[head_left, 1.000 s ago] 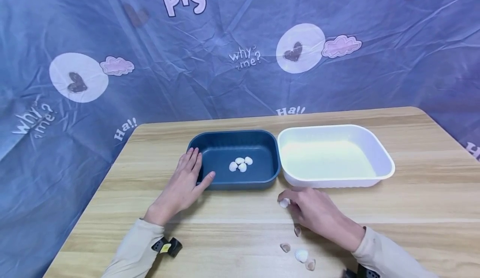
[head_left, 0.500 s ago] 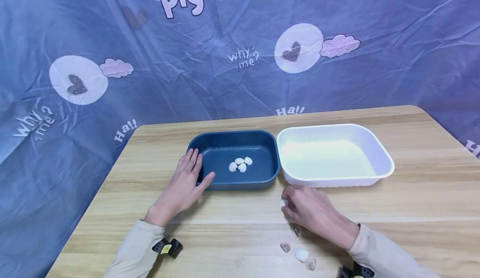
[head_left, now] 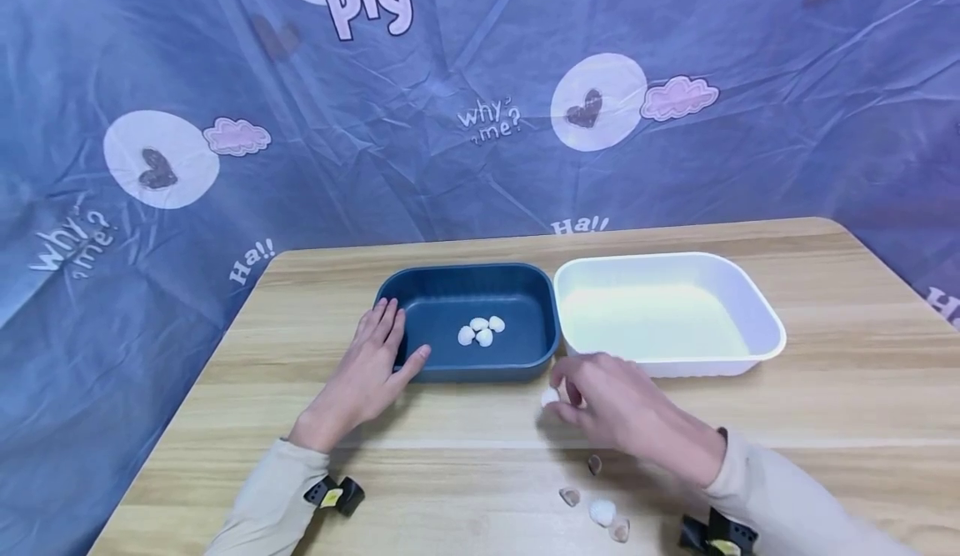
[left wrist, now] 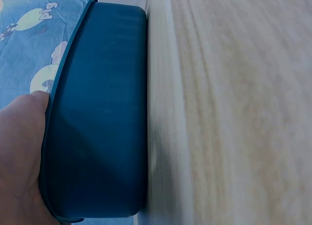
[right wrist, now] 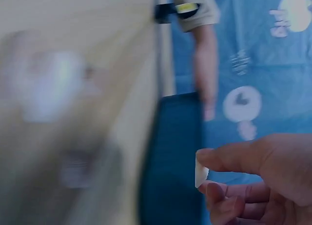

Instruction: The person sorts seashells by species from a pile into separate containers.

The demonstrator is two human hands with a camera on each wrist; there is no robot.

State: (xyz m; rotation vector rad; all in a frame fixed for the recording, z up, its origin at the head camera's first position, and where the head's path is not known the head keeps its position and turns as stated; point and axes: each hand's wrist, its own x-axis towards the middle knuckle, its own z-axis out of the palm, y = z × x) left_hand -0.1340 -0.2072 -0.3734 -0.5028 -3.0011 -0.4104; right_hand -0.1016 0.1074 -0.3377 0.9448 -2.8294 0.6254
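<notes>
My right hand (head_left: pixel 611 398) pinches a white seashell (head_left: pixel 550 397) between thumb and fingers, above the table just in front of the gap between the two trays. In the right wrist view the pinched shell is seen edge-on at the fingertips. My left hand (head_left: pixel 367 368) rests with straight fingers on the left end of the dark blue tray (head_left: pixel 465 370), its thumb across the front rim. Several white shells (head_left: pixel 483 338) lie together inside that tray. Nearer me on the table lie another white shell (head_left: pixel 602 513) and several small brownish shells (head_left: pixel 570 497).
A white tray (head_left: pixel 675 367) stands right beside the blue one, its near left corner partly behind my right hand. Both are on a wooden table (head_left: pixel 450 473). A blue printed cloth (head_left: pixel 420 172) hangs behind the table's far edge.
My right hand, holding the white shell, first drew slightly right, then moved left and a little forward toward the blue tray. My left hand has stayed in place.
</notes>
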